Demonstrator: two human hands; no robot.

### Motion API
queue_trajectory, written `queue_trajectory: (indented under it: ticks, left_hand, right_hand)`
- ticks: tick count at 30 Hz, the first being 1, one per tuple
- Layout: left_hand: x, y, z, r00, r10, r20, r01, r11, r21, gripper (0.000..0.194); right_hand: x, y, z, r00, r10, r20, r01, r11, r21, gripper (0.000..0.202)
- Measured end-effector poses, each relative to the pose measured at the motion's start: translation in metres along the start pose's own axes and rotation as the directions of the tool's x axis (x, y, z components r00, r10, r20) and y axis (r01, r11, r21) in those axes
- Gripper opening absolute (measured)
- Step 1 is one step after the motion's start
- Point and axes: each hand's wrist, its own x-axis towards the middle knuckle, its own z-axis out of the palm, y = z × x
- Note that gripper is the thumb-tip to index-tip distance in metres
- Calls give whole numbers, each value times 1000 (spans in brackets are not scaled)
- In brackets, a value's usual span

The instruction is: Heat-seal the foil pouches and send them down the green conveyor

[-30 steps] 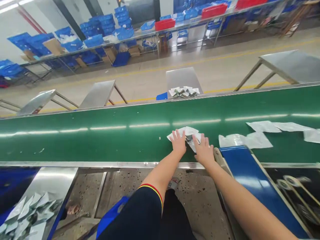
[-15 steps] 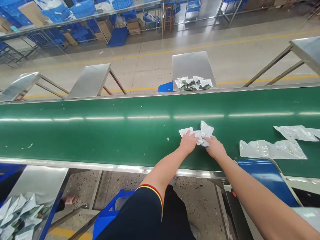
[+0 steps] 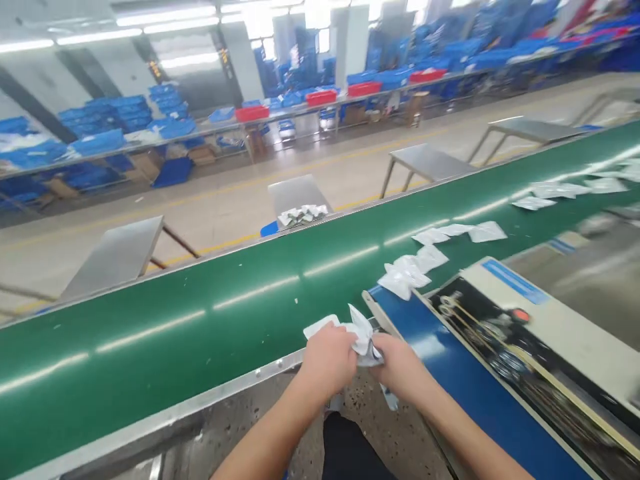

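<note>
1. Packets (image 3: 362, 332), white, are bunched at lower centre of the frame.
2. Left hand (image 3: 330, 357) grips the bunch's left side, fingers curled; right hand (image 3: 400, 363) grips the right side.
3. Blue belt (image 3: 450, 383) occupies lower right.
4. Loose packets (image 3: 487, 231) trail along green belt (image 3: 240, 327) toward upper right.
5. Metal table (image 3: 296, 191), above centre, bears further packets (image 3: 303, 214).

Along the wall, a long counter (image 3: 210, 127) carries stacked blue bins (image 3: 120, 115) toward its left side and a row of red bins (image 3: 251, 113) near its front edge. Below it, cardboard boxes (image 3: 146, 165) and a blue board (image 3: 173, 171) rest by the floor (image 3: 215, 200). Small metal tables (image 3: 117, 250) stand past the far edge of the green belt (image 3: 200, 320), near a yellow line (image 3: 357, 203), with strip lights (image 3: 180, 27) overhead.
</note>
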Motion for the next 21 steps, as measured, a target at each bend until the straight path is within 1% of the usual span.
queue_trajectory:
  ticks: [1, 2, 3, 4, 5, 6, 7, 8, 9, 11, 12, 13, 14, 15, 16, 17, 18, 19, 20, 21]
  left_hand:
    - [-8, 29, 0, 995, 82, 54, -83, 996, 12, 23]
    - [-14, 59, 3, 978, 178, 106, -181, 983, 21, 21]
    - [-19, 91, 9, 947, 283, 154, -290, 957, 24, 20]
    - [-24, 124, 19, 901, 389, 191, -400, 916, 22, 19]
    - [-28, 158, 31, 843, 492, 219, -507, 862, 14, 20]
    - [-33, 193, 46, 775, 586, 235, -602, 798, -3, 20]
    - [-37, 228, 64, 701, 671, 242, -686, 727, -29, 21]
    - [-42, 264, 84, 622, 746, 239, -756, 651, -63, 23]
    - [-47, 299, 105, 539, 810, 231, -814, 572, -104, 24]
    - [-58, 369, 152, 375, 903, 211, -890, 414, -191, 27]
    - [-62, 401, 176, 303, 930, 206, -909, 347, -229, 28]
    - [-64, 432, 199, 243, 947, 210, -919, 294, -263, 29]
    - [-63, 460, 221, 198, 954, 224, -921, 260, -290, 30]
    - [-60, 484, 242, 175, 954, 241, -918, 247, -310, 29]
    - [-54, 504, 261, 167, 950, 262, -913, 249, -322, 29]
    - [-44, 520, 278, 166, 945, 282, -910, 257, -326, 30]
    - [-33, 531, 292, 173, 938, 300, -909, 269, -318, 31]
    - [-22, 538, 305, 189, 928, 320, -910, 288, -298, 33]
    - [-10, 541, 316, 221, 914, 341, -911, 319, -264, 35]
    - [0, 542, 325, 271, 890, 367, -906, 365, -215, 36]
  right_hand:
    - [-39, 10, -12, 999, 19, -35, -18, 999, 43, 29]
    - [-79, 21, -23, 996, 57, -69, -51, 995, 82, 30]
    - [-122, 34, -35, 988, 114, -105, -102, 988, 114, 30]
    - [-165, 46, -45, 972, 187, -142, -168, 976, 136, 30]
    - [-210, 58, -55, 946, 265, -187, -238, 959, 155, 30]
    - [-255, 70, -63, 909, 343, -237, -308, 936, 172, 30]
    - [-301, 82, -69, 862, 416, -291, -375, 908, 188, 29]
    - [-346, 94, -74, 803, 483, -350, -438, 876, 204, 30]
    - [-390, 106, -77, 733, 544, -408, -499, 838, 221, 31]
    - [-471, 131, -78, 572, 645, -507, -617, 745, 253, 34]
    - [-507, 145, -78, 492, 684, -539, -669, 693, 268, 35]
    - [-537, 161, -77, 417, 718, -558, -717, 637, 283, 35]
    - [-561, 178, -76, 353, 748, -562, -758, 581, 296, 35]
    - [-579, 197, -76, 302, 774, -557, -790, 530, 308, 34]
    - [-590, 218, -76, 271, 793, -546, -809, 495, 316, 33]
    - [-594, 239, -77, 260, 804, -534, -816, 479, 323, 33]
    - [-591, 261, -77, 269, 807, -525, -811, 484, 329, 34]
    - [-583, 283, -77, 291, 802, -521, -795, 506, 335, 35]
    - [-571, 305, -75, 321, 791, -521, -771, 538, 341, 37]
    - [-555, 325, -72, 352, 777, -522, -742, 571, 351, 40]
